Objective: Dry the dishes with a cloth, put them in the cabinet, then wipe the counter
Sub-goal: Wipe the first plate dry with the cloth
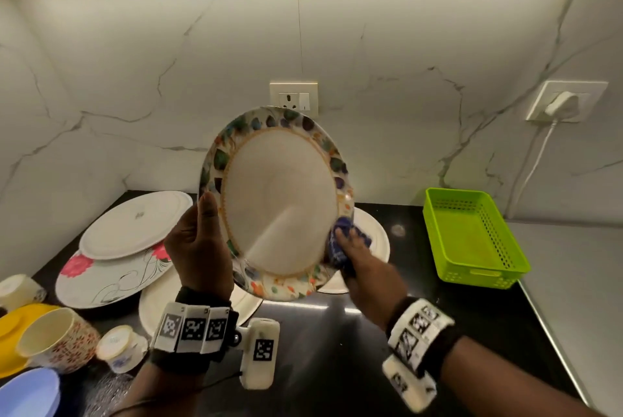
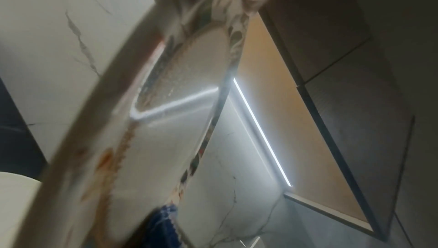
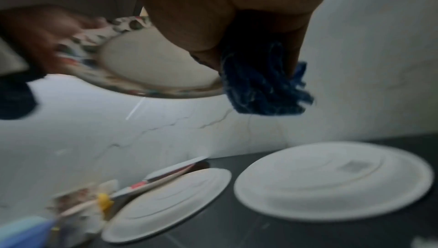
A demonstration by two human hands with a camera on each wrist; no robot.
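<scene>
Leaf-rim plate (image 1: pixel 279 204) held tilted at frame centre, L hand (image 1: pixel 197 244) clamped on its left rim. R hand (image 1: pixel 362 265) bunches blue cloth (image 1: pixel 350 241) at lower-right rim. Advice: keep grip firm, wipe w/ full circles incl. rim & back.

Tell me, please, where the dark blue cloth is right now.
In the head view, the dark blue cloth is bunched in the right hand, pressed against the lower right rim of the round leaf-bordered plate that the left hand holds up.

Head cam looks down over black counter (image 1: pixel 421 332); 2 wrist cams sit close, angled upward; all 3 share leaf-rimmed oval plate (image 1: pixel 279 201).
</scene>
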